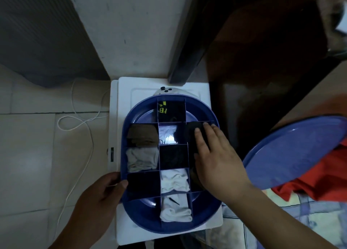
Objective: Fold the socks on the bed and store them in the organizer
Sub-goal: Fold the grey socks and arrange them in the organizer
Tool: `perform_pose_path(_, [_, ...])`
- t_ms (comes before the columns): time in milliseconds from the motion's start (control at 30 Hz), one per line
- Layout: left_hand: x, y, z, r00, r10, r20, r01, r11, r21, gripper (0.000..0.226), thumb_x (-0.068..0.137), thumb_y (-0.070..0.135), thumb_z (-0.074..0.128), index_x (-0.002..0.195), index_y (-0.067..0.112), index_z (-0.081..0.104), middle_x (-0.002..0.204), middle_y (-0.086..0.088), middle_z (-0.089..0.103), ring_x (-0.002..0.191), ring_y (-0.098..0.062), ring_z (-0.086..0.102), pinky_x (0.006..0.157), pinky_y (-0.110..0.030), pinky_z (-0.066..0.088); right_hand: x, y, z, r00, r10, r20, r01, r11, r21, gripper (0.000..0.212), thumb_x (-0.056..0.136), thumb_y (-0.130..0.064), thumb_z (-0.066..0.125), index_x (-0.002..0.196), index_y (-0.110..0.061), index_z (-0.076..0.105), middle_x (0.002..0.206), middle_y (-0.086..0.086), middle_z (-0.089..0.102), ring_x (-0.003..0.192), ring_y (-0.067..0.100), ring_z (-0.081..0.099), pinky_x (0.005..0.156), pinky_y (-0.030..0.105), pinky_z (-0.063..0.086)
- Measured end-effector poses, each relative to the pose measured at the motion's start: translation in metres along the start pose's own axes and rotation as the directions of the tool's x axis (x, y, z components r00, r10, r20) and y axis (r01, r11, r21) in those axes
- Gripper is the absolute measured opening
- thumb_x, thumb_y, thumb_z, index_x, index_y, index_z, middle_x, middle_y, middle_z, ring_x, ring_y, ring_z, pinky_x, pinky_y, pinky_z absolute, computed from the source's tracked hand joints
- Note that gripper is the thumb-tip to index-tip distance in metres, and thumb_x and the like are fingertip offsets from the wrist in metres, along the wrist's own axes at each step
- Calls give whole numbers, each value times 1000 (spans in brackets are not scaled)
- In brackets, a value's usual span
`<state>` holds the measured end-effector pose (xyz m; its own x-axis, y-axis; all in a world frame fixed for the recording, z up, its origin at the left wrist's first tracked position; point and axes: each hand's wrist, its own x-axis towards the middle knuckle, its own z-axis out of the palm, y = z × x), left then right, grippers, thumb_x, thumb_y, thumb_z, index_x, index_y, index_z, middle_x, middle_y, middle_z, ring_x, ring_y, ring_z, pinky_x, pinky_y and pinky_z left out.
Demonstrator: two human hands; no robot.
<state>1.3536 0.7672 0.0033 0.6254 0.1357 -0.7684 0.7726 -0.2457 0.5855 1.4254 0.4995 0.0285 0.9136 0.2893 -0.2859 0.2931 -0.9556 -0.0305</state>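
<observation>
Dim tiled floor, white stand: we grip the blue organizer [170,228] at its left rim with our left hand [101,190], and our right hand [216,154], fingers straight, should press the black sock [195,134] low into its right-hand cell.

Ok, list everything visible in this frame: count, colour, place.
organizer: one, blue, oval with dividers, on a white appliance
appliance: one, white, under the organizer
folded socks: several, white, grey, brown, black, in compartments
black sock: one, right-column compartment, under the right hand
lid: one, blue, at right
red cloth: one, beneath the lid
cable: one, white, on the floor
left hand: grips the organizer's left rim
right hand: presses the black sock
</observation>
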Motion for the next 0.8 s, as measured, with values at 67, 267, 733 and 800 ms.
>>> perform_pose_path(67, [1,-1,0,1000,-11,9,12,1000,-14,12,90,29,61,99,34,68,91,15,75,83,-9,72,87,-46,56,-2,-4,2,1000,24,-5,-24,1000,5,59,88,-22,57,139,7,44,144,30,43,133,45,41,109,52,39])
perform_pose_path(267, [3,-4,0,999,-42,-1,42,998,-43,15,88,31,63,102,35,68,93,11,75,86,-11,72,90,-47,54,8,-6,6,982,21,189,-16,999,-29,65,94,-15,36,148,8,9,156,30,8,147,41,10,121,47,15])
perform_pose_path(733, [2,-5,2,1000,9,5,-9,994,-113,17,90,24,62,93,38,70,88,11,76,79,-11,73,84,-44,56,46,4,-11,987,55,-154,-47,997,59,21,85,-30,67,94,-11,66,96,10,60,80,34,57,48,35,48])
perform_pose_path(800, [3,-7,2,1000,17,6,-16,993,-117,23,90,25,62,87,46,71,87,13,76,77,-9,73,80,-40,56,44,5,-7,987,44,-156,-36,998,56,14,85,-21,69,88,-8,67,93,11,62,76,35,58,49,35,48])
